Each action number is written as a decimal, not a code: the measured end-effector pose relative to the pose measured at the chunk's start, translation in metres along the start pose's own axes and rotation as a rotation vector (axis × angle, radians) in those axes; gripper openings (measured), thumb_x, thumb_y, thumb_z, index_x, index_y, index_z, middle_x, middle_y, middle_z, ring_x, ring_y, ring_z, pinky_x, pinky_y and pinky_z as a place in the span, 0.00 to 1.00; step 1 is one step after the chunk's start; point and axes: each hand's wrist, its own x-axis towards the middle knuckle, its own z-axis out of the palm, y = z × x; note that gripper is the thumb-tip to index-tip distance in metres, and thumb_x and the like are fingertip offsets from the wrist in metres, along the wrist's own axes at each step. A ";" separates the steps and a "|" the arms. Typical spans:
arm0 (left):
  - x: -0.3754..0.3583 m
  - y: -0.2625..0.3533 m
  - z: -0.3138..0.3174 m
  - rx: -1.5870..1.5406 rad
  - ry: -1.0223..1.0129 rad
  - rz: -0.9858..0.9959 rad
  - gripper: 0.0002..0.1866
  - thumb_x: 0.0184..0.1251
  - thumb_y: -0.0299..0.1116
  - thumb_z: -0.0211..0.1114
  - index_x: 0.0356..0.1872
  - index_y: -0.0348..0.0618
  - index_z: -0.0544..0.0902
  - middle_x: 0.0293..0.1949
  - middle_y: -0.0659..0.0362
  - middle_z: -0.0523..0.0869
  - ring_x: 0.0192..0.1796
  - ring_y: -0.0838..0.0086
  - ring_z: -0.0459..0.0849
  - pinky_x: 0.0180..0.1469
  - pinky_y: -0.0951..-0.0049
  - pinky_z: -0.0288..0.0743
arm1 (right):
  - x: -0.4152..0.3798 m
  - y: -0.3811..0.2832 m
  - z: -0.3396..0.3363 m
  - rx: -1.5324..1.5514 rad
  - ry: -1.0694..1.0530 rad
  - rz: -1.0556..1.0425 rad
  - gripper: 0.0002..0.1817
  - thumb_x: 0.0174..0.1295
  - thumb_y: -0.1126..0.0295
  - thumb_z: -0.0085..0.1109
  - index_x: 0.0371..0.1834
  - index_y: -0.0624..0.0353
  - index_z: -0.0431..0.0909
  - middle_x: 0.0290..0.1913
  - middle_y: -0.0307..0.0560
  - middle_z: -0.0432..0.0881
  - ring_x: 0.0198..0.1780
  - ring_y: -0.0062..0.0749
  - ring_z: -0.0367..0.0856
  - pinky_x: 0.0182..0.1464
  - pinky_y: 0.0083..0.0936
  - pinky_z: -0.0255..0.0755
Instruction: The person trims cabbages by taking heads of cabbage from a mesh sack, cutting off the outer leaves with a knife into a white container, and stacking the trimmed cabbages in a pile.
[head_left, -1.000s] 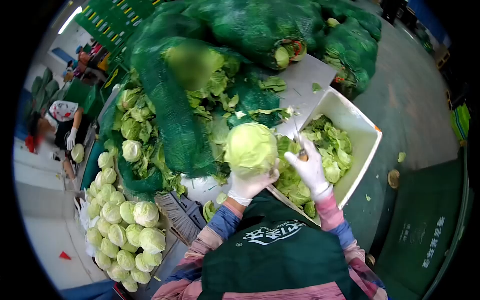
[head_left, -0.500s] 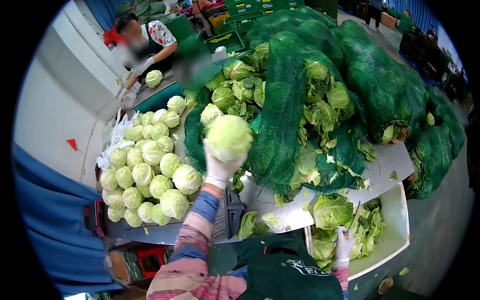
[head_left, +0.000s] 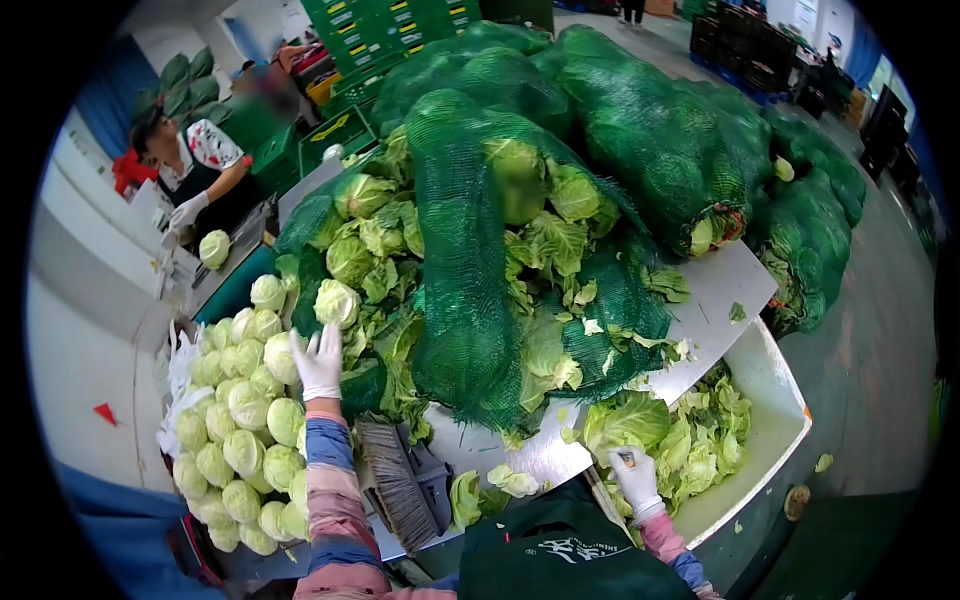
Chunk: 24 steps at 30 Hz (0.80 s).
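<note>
My gloved left hand [head_left: 318, 368] is open, its fingers spread at the right side of a trimmed pale cabbage [head_left: 281, 357] on the pile. Just beyond my fingertips sits another cabbage [head_left: 337, 303], by the leafy heads at the net sack. My gloved right hand [head_left: 637, 480] is closed on a knife, of which a bit of the handle end [head_left: 628, 459] shows; its blade is hidden from this angle. Beside that hand, a large loose cabbage leaf [head_left: 627, 422] lies over the white bin [head_left: 778, 440] of trimmed leaves.
Trimmed cabbages [head_left: 243, 453] fill the table's left side. A brush [head_left: 388, 480] and a dustpan [head_left: 430, 490] lie at the front edge. Green net sacks [head_left: 465, 260] of cabbages cover the middle and back. Across the table at the left stands another person [head_left: 200, 175] near a single cabbage [head_left: 214, 249].
My left hand has moved left and let go of the cabbage it held up, now at the pile. My right hand has turned, so the knife blade no longer shows. The view has swung right.
</note>
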 end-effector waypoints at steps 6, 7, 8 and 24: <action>-0.072 -0.195 0.105 0.989 -0.894 -0.414 0.27 0.78 0.45 0.47 0.67 0.34 0.65 0.61 0.43 0.75 0.62 0.56 0.76 0.65 0.60 0.70 | 0.029 0.013 0.017 0.018 -0.024 -0.010 0.29 0.64 0.75 0.57 0.70 0.59 0.65 0.33 0.43 0.84 0.22 0.19 0.79 0.16 0.15 0.65; -0.058 -0.242 0.091 1.275 -0.984 -0.416 0.25 0.77 0.44 0.51 0.66 0.35 0.68 0.60 0.45 0.77 0.60 0.58 0.78 0.63 0.62 0.71 | 0.038 0.028 0.001 0.197 0.160 0.006 0.34 0.65 0.75 0.56 0.74 0.54 0.58 0.32 0.43 0.84 0.22 0.19 0.80 0.15 0.14 0.63; -0.041 -0.258 0.079 1.401 -1.005 -0.260 0.24 0.75 0.42 0.54 0.63 0.36 0.71 0.57 0.46 0.80 0.58 0.60 0.80 0.61 0.64 0.73 | 0.038 0.020 -0.009 0.189 0.193 0.039 0.34 0.64 0.75 0.57 0.74 0.57 0.57 0.33 0.43 0.84 0.22 0.21 0.80 0.17 0.15 0.66; -0.021 -0.127 0.034 1.922 -0.321 -0.798 0.46 0.66 0.71 0.46 0.65 0.35 0.71 0.62 0.57 0.77 0.58 0.69 0.77 0.62 0.70 0.68 | 0.011 0.056 -0.072 0.226 0.279 0.151 0.20 0.69 0.67 0.55 0.62 0.61 0.70 0.39 0.46 0.85 0.23 0.20 0.79 0.15 0.12 0.61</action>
